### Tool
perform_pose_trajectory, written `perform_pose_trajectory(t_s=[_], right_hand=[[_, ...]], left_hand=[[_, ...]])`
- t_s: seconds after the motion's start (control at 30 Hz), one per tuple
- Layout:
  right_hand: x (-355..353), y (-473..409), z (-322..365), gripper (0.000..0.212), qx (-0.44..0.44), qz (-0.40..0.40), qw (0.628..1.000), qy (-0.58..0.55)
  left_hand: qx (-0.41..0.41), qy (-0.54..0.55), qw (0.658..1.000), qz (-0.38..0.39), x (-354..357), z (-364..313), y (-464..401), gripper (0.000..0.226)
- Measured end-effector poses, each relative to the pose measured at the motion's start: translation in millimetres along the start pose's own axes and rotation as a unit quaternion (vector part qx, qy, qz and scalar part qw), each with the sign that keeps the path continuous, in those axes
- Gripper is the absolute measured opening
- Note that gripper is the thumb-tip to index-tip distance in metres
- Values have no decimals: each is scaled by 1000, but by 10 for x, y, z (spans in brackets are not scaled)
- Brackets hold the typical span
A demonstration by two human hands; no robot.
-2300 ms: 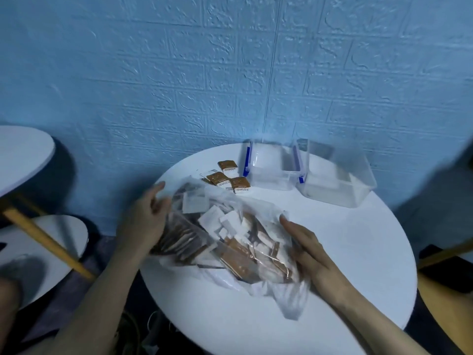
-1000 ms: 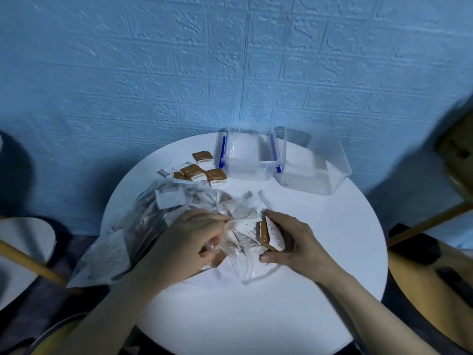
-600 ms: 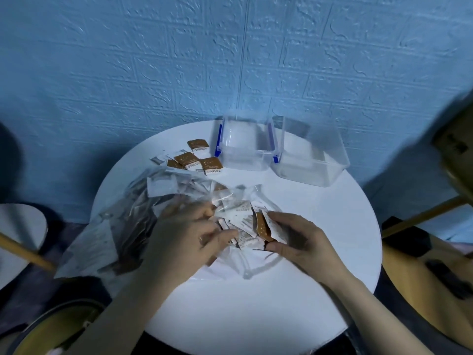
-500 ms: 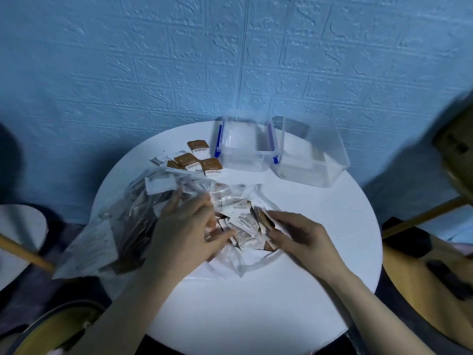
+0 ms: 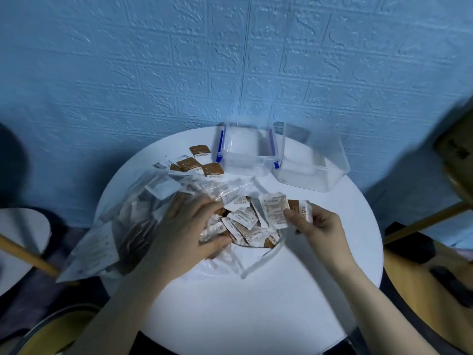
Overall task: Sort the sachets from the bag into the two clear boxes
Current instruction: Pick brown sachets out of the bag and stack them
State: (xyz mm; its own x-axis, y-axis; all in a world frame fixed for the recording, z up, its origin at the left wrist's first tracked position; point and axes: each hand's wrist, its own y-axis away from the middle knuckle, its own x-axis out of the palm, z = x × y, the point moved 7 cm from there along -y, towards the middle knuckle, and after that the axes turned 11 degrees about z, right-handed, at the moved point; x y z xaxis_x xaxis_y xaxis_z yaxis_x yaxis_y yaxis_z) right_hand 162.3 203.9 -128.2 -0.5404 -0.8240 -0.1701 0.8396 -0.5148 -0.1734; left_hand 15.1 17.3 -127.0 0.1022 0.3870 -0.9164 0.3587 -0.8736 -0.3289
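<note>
Right hand (image 5: 317, 224) pinches sachets (image 5: 281, 211) over round white table (image 5: 256, 303), blue wall (image 5: 153, 73) behind.

The left hand (image 5: 188, 228) covers the sachets beneath it, so its grip can't be read. The bag (image 5: 107, 234) is smeared at its left end (contents just brown-and-white blur). Print on the loose sachets (image 5: 202, 165) is illegible.

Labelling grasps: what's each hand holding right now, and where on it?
Right hand pinches sachets by their lower right edge. Left hand lies on the pile at the bag mouth; no clear grip.
</note>
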Motion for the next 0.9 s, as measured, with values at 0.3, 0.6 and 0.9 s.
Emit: perform_pose_trajectory(t_s=[0.3,0.6,0.9], right_hand=[[410,173,213,9,-52,17,996,-74],[403,270,169,18,-62,41,996,-46],[306,264,169,17,14,37,995,-97]], left_hand=[[-190,267,940,-98,-237,-284,31,66],[-261,488,833,2,10,-179,84,13],[-257,489,831,-58,45,-136,113,20]])
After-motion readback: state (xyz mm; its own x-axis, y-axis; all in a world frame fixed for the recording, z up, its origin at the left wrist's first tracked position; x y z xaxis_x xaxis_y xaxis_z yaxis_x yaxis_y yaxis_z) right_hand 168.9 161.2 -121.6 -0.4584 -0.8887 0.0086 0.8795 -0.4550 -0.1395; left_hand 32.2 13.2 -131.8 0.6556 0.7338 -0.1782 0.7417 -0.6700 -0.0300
